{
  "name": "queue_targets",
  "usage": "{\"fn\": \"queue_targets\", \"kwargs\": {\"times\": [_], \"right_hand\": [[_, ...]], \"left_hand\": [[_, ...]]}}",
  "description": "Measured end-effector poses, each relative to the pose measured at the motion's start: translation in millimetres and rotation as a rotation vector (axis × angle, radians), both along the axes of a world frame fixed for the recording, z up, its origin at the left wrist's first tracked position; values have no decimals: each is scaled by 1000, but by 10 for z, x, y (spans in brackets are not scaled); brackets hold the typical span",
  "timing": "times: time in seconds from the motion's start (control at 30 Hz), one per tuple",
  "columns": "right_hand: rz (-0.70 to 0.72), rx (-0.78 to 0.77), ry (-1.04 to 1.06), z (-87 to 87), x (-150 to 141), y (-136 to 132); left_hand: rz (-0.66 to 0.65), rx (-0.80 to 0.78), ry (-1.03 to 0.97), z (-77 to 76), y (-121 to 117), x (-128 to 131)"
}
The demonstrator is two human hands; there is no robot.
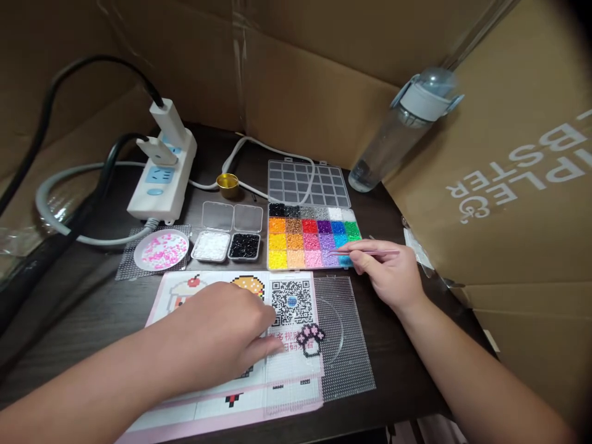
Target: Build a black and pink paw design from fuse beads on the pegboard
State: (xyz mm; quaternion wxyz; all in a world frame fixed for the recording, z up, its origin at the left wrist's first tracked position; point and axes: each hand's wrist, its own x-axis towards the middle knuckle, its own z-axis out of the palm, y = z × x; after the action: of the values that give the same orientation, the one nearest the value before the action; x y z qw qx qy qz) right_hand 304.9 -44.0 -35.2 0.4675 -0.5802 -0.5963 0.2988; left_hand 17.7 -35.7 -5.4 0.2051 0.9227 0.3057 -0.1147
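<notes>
Left hand (235, 327) sits over the pattern sheet (258, 373), thumb and index apart, while right hand (393, 274) pinches pink tweezers (341, 252), tips over purple beads (325, 241).

Bead tray (296, 269) is free above except under right hand (393, 272) and tweezers (341, 251).

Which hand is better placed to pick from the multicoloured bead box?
Right, probably: the right hand holds tweezers, tips over the bead box; the left hand is farther off, over the pattern sheet.
</notes>
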Motion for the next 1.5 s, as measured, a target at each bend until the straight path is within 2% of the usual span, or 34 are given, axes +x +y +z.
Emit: {"fn": "queue_targets", "kwargs": {"times": [0.13,0.3,0.87,1.4,1.5], "right_hand": [[21,38,-77,37,-68,-26],[25,58,-98,0,-86,-21],[69,58,-141,-3,-69,-22],[44,72,-83,32,-61,-30],[107,93,-6,78,-32,-89]], "left_hand": [[16,8,-50,-1,-4,-3],[32,8,-98,1,-10,-9],[-3,-1,47,47,-6,33],[24,-32,49,21,6,29],[31,-41,36,13,9,24]]}}
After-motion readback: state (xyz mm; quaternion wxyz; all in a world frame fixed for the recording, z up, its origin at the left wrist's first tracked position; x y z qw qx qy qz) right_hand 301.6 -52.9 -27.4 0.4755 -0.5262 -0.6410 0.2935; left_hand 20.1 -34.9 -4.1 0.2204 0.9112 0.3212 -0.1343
